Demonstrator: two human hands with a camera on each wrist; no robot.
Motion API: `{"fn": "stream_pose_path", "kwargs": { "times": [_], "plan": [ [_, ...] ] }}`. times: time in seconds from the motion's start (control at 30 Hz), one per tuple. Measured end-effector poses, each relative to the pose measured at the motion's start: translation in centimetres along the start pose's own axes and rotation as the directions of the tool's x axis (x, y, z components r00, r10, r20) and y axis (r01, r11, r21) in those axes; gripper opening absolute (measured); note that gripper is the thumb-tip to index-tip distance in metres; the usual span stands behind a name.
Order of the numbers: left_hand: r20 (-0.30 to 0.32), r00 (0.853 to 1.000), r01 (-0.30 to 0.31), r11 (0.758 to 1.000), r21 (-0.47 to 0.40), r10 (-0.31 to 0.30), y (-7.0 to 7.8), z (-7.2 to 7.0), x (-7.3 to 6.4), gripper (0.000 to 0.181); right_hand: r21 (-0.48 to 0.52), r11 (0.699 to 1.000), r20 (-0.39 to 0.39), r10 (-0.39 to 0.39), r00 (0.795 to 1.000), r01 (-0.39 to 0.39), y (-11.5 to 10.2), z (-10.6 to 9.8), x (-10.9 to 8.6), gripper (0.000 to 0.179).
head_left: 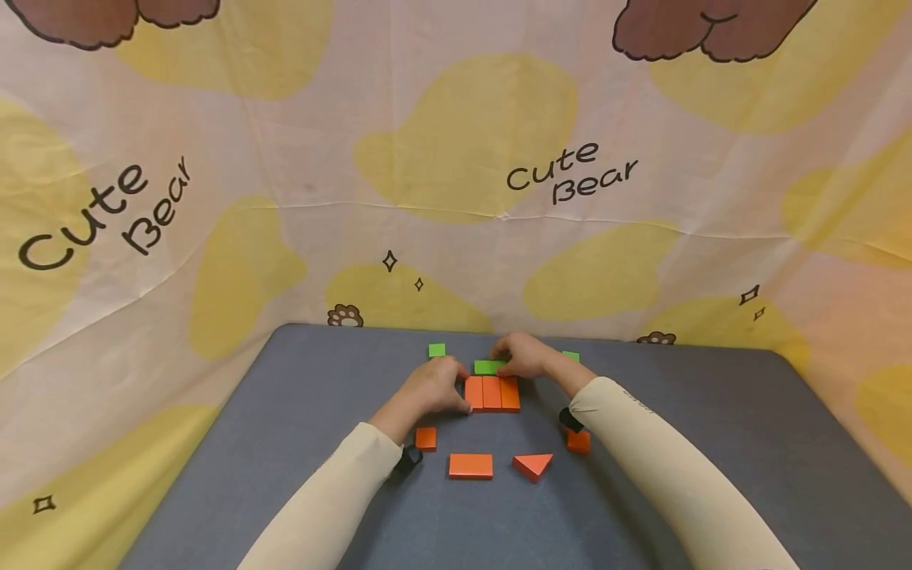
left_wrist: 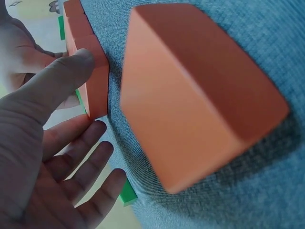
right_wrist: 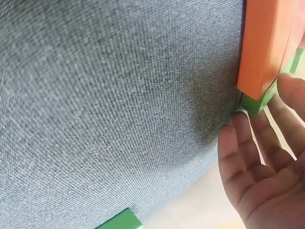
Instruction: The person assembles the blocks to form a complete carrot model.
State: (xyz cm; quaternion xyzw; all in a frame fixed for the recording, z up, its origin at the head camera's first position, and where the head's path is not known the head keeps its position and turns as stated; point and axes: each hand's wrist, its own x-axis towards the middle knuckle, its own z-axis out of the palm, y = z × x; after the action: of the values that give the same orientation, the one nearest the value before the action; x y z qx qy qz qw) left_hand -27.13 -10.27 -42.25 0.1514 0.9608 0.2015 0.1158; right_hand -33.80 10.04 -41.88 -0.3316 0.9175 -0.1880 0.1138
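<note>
Three orange rectangular blocks (head_left: pixel 492 393) lie side by side in a row on the grey table, with a long green block (head_left: pixel 487 367) along their far side. My left hand (head_left: pixel 436 386) pinches the leftmost orange block (left_wrist: pixel 98 90), thumb on its near end and index finger towards the far end. The other left fingers are spread beside it. At the row's far side, my right hand (head_left: pixel 526 358) pinches the green block's right part, thumb in front and fingers behind. In the right wrist view, the green block's end (right_wrist: pixel 254 103) shows beyond the orange row (right_wrist: pixel 262 45).
Nearer on the table (head_left: pixel 321 491) lie an orange rectangular block (head_left: pixel 470 466) and an orange triangular block (head_left: pixel 532 465). Small orange blocks sit by the left wrist (head_left: pixel 426 438) and right wrist (head_left: pixel 579 442). Green blocks stand far left (head_left: pixel 437 350) and far right (head_left: pixel 571 356). Patterned cloth (head_left: pixel 456 174) hangs behind.
</note>
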Motion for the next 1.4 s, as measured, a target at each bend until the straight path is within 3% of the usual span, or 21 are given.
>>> {"fn": "stream_pose_path", "kwargs": {
  "times": [0.9,1.4],
  "plan": [
    [0.008,1.0,0.016,0.999,0.035,-0.016,0.3,-0.1,0.0,0.053,-0.012,1.0,0.0,0.005,1.0,-0.005,-0.5,0.0,-0.3,0.024],
    [0.011,1.0,0.016,0.999,0.028,-0.016,0.4,-0.2,0.1,0.057,0.098,0.992,-0.018,0.081,0.997,-0.079,0.8,-1.9,-3.3,0.035]
  ]
}}
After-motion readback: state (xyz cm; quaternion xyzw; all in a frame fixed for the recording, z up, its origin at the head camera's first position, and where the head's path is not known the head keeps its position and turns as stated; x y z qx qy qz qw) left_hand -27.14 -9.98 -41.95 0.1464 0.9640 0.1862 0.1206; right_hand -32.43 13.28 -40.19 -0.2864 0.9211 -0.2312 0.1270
